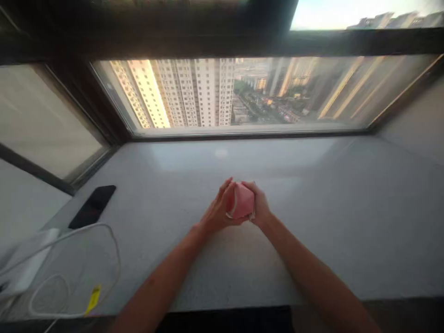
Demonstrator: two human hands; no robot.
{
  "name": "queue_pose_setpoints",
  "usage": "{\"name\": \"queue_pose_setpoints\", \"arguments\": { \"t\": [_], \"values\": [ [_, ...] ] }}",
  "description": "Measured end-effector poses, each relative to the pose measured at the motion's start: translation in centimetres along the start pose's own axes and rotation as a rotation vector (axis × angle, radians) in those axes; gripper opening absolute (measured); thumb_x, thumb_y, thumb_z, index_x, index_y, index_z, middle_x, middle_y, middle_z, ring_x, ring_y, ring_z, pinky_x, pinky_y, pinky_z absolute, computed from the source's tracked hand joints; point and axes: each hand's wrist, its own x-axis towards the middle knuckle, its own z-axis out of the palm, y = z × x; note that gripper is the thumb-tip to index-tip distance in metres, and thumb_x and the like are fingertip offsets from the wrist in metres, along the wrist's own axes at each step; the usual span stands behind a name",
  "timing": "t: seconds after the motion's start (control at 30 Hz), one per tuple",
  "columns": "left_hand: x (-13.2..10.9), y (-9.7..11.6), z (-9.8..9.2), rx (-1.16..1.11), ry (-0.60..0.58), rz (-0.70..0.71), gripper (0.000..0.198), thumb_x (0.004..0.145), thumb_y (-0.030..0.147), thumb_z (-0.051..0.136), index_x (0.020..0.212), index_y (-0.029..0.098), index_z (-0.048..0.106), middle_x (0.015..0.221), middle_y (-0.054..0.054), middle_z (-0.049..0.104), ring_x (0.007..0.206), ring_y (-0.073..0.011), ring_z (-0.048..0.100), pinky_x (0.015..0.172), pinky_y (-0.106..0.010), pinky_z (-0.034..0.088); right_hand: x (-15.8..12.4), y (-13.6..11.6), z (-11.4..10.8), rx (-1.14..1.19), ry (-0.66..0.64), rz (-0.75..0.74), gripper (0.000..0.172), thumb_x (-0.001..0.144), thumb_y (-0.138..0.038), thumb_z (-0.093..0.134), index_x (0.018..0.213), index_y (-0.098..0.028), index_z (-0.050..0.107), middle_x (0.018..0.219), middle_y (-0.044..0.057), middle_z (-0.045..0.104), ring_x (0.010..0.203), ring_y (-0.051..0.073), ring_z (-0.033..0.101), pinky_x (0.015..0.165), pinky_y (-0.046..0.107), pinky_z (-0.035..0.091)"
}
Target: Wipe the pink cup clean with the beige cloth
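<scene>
Both my hands meet over the middle of a pale stone windowsill [312,185]. Between them is a small folded pink paper piece [242,201] with a white edge on its left side. My left hand [217,210] cups the pink paper from the left, fingers pointing up along it. From the right, my right hand [260,206] grips the same paper, fingers curled over its top and far side. The paper is held just above the sill surface.
A black phone [93,206] lies flat at the sill's left. Nearer the left corner sits a white charger block [24,266] with a looped white cable [104,240] and a yellow tag [93,298]. A wide window [243,92] runs along the back.
</scene>
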Motion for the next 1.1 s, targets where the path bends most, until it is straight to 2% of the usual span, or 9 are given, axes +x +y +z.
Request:
{"name": "queue_pose_setpoints", "arguments": {
  "t": [0.17,0.3,0.43,0.57,0.73,0.87,0.97,1.03,1.1],
  "values": [
    [-0.3,-0.5,0.3,-0.005,0.009,-0.035,0.138,0.072,0.043,0.099,0.173,0.035,0.006,0.169,-0.024,0.029,0.155,-0.0489,0.044,0.110,-0.062,0.060,-0.3,0.7,0.2,-0.061,0.027,-0.052,0.033,0.074,-0.047,0.090,0.074,-0.022,0.068,0.066,0.001,0.073,0.054,0.016,0.064,0.050,0.027,0.050],
    [-0.4,-0.7,0.5,-0.028,0.015,-0.034,0.136,0.071,0.043,0.099,0.172,0.033,0.007,0.167,-0.025,0.028,0.148,-0.0480,0.050,0.104,-0.059,0.063,-0.8,1.0,0.7,-0.115,0.056,-0.068,0.048,0.076,-0.066,0.086,0.078,-0.021,0.068,0.065,0.001,0.070,0.054,0.016,0.062,0.048,0.027,0.048],
    [-0.3,-0.7,0.5,-0.062,0.021,-0.027,0.137,0.071,0.046,0.098,0.171,0.031,0.007,0.165,-0.026,0.029,0.149,-0.0481,0.049,0.103,-0.055,0.063,-1.3,1.1,1.3,-0.186,0.054,-0.167,0.059,0.074,-0.079,0.080,0.077,-0.022,0.064,0.063,0.000,0.067,0.056,0.018,0.063,0.050,0.028,0.047],
    [-0.4,-0.2,0.4,-0.108,0.027,-0.080,0.132,0.072,0.044,0.097,0.170,0.028,0.010,0.163,-0.027,0.034,0.142,-0.0462,0.054,0.101,-0.054,0.062,-1.3,1.5,1.0,-0.284,0.051,-0.309,0.059,0.081,-0.080,0.074,0.074,-0.023,0.060,0.065,-0.001,0.061,0.055,0.014,0.054,0.049,0.026,0.044],
    [-0.5,0.1,0.2,-0.146,-0.021,-0.193,0.129,0.075,0.050,0.092,0.169,0.026,0.007,0.151,-0.025,0.049,0.111,-0.0347,0.069,0.091,-0.050,0.061,-1.5,1.8,0.6,-0.497,0.075,-0.494,0.057,0.088,-0.076,0.069,0.070,-0.023,0.055,0.066,-0.002,0.052,0.059,0.013,0.047,0.050,0.024,0.041],
    [-0.5,0.3,-0.1,-0.206,-0.063,-0.255,0.119,0.086,0.060,0.079,0.170,0.020,0.006,0.142,-0.022,0.061,0.111,-0.0348,0.069,0.096,-0.053,0.058,-2.1,1.7,0.7,-0.668,0.018,-0.544,0.061,0.091,-0.079,0.061,0.070,-0.023,0.055,0.064,-0.002,0.049,0.056,0.013,0.042,0.048,0.026,0.038],
    [-0.2,0.8,-0.6,-0.300,-0.049,-0.301,0.098,0.094,0.070,0.065,0.167,0.017,0.025,0.146,-0.021,0.060,0.118,-0.0359,0.069,0.101,-0.052,0.057,-2.3,1.8,0.4,-0.800,-0.082,-0.606,0.060,0.094,-0.077,0.060,0.069,-0.022,0.055,0.061,-0.002,0.046,0.055,0.013,0.038,0.049,0.027,0.033],
    [0.1,1.2,-0.9,-0.370,-0.036,-0.322,0.081,0.099,0.075,0.055,0.156,0.017,0.047,0.149,-0.019,0.059,0.123,-0.0355,0.068,0.106,-0.050,0.056,-2.3,1.8,0.2,-0.895,-0.176,-0.663,0.058,0.096,-0.072,0.061,0.067,-0.023,0.053,0.060,-0.003,0.043,0.055,0.013,0.037,0.050,0.028,0.030],
    [0.3,1.4,-1.2,-0.424,-0.032,-0.346,0.073,0.102,0.076,0.046,0.142,0.017,0.061,0.140,-0.015,0.067,0.117,-0.0331,0.070,0.106,-0.048,0.055,-2.3,1.8,0.0,-0.997,-0.271,-0.735,0.056,0.097,-0.066,0.063,0.063,-0.023,0.049,0.059,-0.003,0.042,0.055,0.013,0.036,0.053,0.029,0.030]
  ]
}}
